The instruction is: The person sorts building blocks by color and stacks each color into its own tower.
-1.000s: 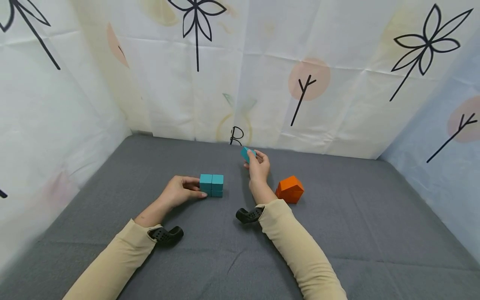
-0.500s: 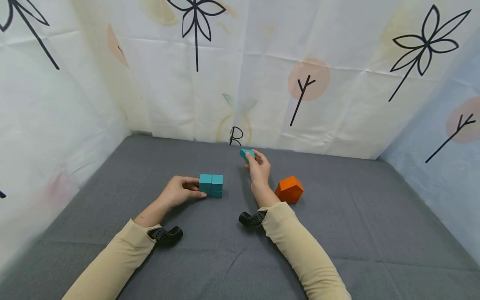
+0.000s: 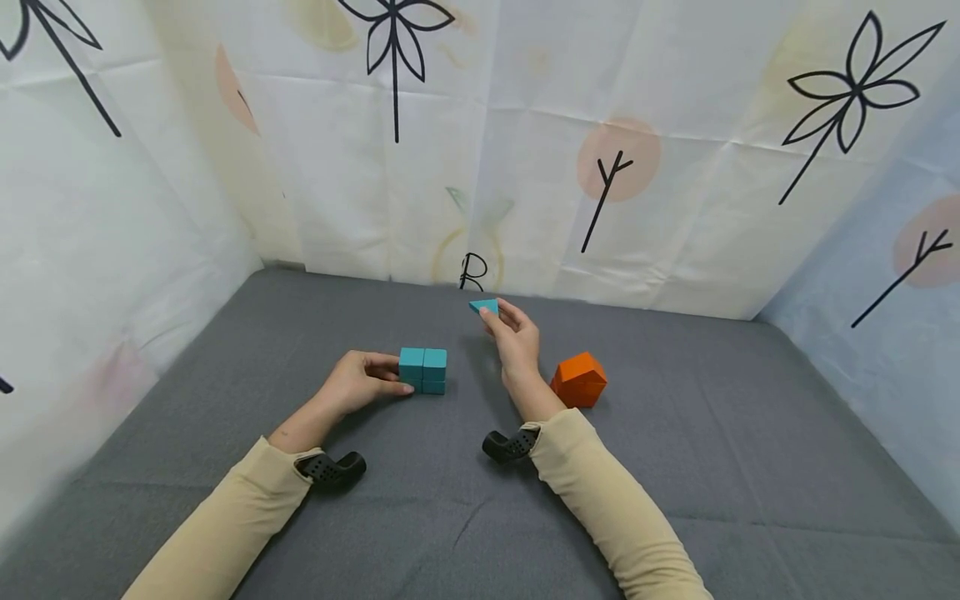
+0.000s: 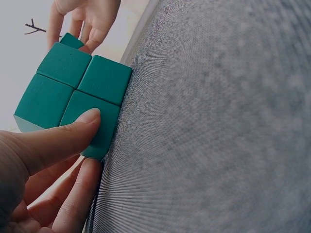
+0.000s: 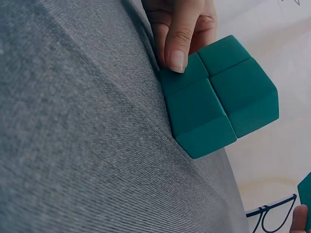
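Several teal blocks (image 3: 429, 363) stand packed two by two on the cloth, left of centre in the head view. At their left side my left hand (image 3: 360, 385) grips a lower block (image 4: 92, 114), its thumb on the near face. Farther back, my right hand (image 3: 519, 340) pinches a teal triangular block (image 3: 487, 306) between thumb and fingers, up above the cloth. The left wrist view shows that triangular block (image 4: 71, 41) beyond the stack, partly covered by it. Only a corner of the triangular block (image 5: 305, 191) enters the right wrist view.
An orange block shape (image 3: 581, 379) with a pointed top stands right of my right wrist. Grey cloth (image 3: 712, 467) covers the table. Patterned white curtains (image 3: 540, 75) hang behind it and at both sides. Black wrist cameras (image 3: 333, 472) sit under both sleeves.
My right hand has turned the triangular block and shifted it slightly left; its wrist has moved a little right and nearer. My left hand and the stacked teal blocks have stayed put.
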Demonstrator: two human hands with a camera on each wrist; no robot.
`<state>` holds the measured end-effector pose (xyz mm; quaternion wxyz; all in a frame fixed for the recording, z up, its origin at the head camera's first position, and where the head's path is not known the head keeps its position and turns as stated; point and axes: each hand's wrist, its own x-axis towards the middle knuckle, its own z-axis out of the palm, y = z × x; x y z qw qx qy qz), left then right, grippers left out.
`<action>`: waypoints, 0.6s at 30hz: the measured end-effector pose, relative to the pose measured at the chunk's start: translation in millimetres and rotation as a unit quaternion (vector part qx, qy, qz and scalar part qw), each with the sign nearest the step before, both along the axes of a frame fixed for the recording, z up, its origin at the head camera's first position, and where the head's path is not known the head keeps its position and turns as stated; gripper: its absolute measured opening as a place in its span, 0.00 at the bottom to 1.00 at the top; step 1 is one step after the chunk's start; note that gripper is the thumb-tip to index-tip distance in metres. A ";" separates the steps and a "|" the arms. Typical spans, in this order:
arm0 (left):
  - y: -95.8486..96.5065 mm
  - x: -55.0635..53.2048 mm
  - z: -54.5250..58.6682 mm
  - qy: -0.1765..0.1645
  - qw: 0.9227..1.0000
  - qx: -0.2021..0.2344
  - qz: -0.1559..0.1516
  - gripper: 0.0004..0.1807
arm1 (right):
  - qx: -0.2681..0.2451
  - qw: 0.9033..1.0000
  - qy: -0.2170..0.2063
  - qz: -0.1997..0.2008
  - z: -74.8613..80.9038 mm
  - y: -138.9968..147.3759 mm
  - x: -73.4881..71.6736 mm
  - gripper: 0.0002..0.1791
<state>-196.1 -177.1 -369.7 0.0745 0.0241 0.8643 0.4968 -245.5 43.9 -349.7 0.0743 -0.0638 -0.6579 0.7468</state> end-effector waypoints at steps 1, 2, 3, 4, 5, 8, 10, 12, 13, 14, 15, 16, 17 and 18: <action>-0.1 -0.1 -0.1 0.000 1.000 -0.001 0.000 0.28 | 0.004 1.000 -0.001 0.005 0.3 0.1 0.8 0.26; -0.2 -0.2 0.0 0.002 1.000 -0.002 -0.001 0.28 | 0.009 1.000 -0.002 0.011 0.8 0.1 1.8 0.27; -0.1 -0.1 0.1 0.002 1.000 -0.002 -0.002 0.28 | 0.013 1.000 -0.004 0.017 1.4 0.1 2.8 0.27; 0.1 -0.1 0.0 0.002 1.000 -0.002 -0.001 0.28 | 0.018 1.000 -0.004 0.022 1.9 0.0 3.8 0.27; 0.3 -0.1 0.0 0.001 1.000 -0.002 0.000 0.28 | 0.021 0.999 -0.003 0.027 2.5 -0.1 4.8 0.27; 0.4 0.2 0.3 0.004 1.000 -0.003 -0.002 0.28 | 0.035 0.999 0.003 0.041 4.4 -0.4 7.6 0.26; 0.5 0.3 0.5 0.004 1.000 -0.001 -0.001 0.27 | 0.044 0.998 0.008 0.051 5.3 -0.4 9.0 0.26; 0.4 0.3 0.4 0.005 1.000 0.001 -0.002 0.28 | 0.054 0.997 0.012 0.061 5.9 -0.3 10.5 0.25; 0.3 0.2 0.2 0.004 1.000 0.001 -0.002 0.28 | 0.058 0.996 0.015 0.067 6.2 -0.3 11.4 0.24; 0.4 0.2 0.1 0.004 1.000 0.000 -0.001 0.28 | 0.062 0.995 0.017 0.073 6.4 -0.3 12.3 0.24; 0.5 0.3 0.0 0.003 1.000 0.001 0.000 0.28 | 0.065 0.994 0.019 0.080 6.5 -0.2 13.3 0.24; 0.4 0.3 -0.2 0.003 1.000 0.000 0.000 0.28 | 0.068 0.994 0.022 0.086 6.6 0.0 14.4 0.24; 0.4 0.3 -0.3 0.003 1.000 -0.001 -0.001 0.28 | 0.071 0.993 0.024 0.092 6.9 0.1 15.6 0.24; 0.4 0.3 -0.4 0.004 1.000 -0.003 -0.001 0.28 | 0.074 0.992 0.028 0.098 6.7 0.3 16.5 0.24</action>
